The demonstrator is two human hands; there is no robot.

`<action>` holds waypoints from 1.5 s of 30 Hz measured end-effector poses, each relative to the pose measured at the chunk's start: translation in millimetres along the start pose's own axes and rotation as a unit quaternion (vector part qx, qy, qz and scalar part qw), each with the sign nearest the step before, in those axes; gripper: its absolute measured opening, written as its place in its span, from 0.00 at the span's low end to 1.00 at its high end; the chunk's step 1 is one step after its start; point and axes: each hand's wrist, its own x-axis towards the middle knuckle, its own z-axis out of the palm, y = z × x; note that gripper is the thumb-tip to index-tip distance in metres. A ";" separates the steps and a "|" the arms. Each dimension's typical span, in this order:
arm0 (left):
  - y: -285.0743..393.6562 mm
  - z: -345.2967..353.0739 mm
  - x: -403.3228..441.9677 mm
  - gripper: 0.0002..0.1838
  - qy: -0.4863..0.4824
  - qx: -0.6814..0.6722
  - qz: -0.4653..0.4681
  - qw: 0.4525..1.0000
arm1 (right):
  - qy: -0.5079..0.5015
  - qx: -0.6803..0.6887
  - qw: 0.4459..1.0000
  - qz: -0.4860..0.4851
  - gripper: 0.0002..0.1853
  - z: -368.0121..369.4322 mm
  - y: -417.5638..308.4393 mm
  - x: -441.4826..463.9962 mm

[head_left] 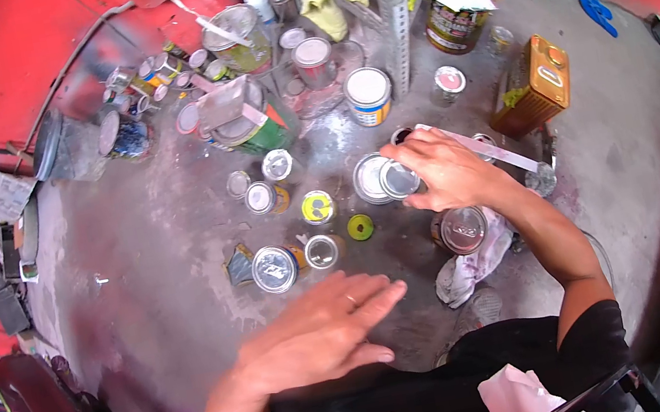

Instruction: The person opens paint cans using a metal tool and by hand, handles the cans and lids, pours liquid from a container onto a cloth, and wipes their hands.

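My right hand [443, 168] is closed around a small round tin [400, 179] with a grey top and shiny rim. The tin overlaps a second metal-rimmed can [369, 179] in my view; whether they touch I cannot tell. A long pale flat stick [497, 152] runs from behind my right hand toward a small cup [542, 179]. My left hand [325, 326] hovers low in the middle, fingers stretched out, with nothing in it. Beyond it stand a lidded can [275, 269] and a smaller can [321, 252]. A yellow-green round lid [360, 227] lies between the hands.
Several paint-smeared cans crowd the back, among them a green bucket [268, 129] and a white-topped can [368, 91]. A metal post [400, 35] rises behind them. At right stands a brown rectangular tin [534, 86]. A can [464, 230] and a stained rag [477, 264] are near my right forearm.
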 end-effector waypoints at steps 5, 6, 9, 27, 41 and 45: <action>-0.4 12.8 1.1 0.41 -0.034 -0.013 0.051 0.998 | -0.002 0.010 1.000 0.028 0.39 -3.2 -2.6 -0.3; -1.6 13.7 1.2 0.41 -0.028 -0.022 0.060 0.998 | 0.003 0.012 1.000 0.017 0.39 -2.0 -2.5 2.1; -8.2 14.3 4.0 0.41 -0.013 -0.025 0.061 0.998 | 0.033 -0.001 0.999 -0.027 0.40 1.9 -1.0 5.3; -11.2 15.8 5.4 0.42 -0.030 -0.039 0.041 0.998 | -0.002 0.016 1.000 0.007 0.40 0.4 -0.7 7.2; -4.2 7.4 6.7 0.39 -0.018 -0.008 0.069 0.997 | 0.004 -0.009 1.000 -0.002 0.42 5.6 6.2 3.5; -6.7 8.9 7.5 0.40 -0.024 -0.009 0.065 0.998 | 0.001 -0.006 1.000 -0.012 0.42 7.8 -1.7 4.2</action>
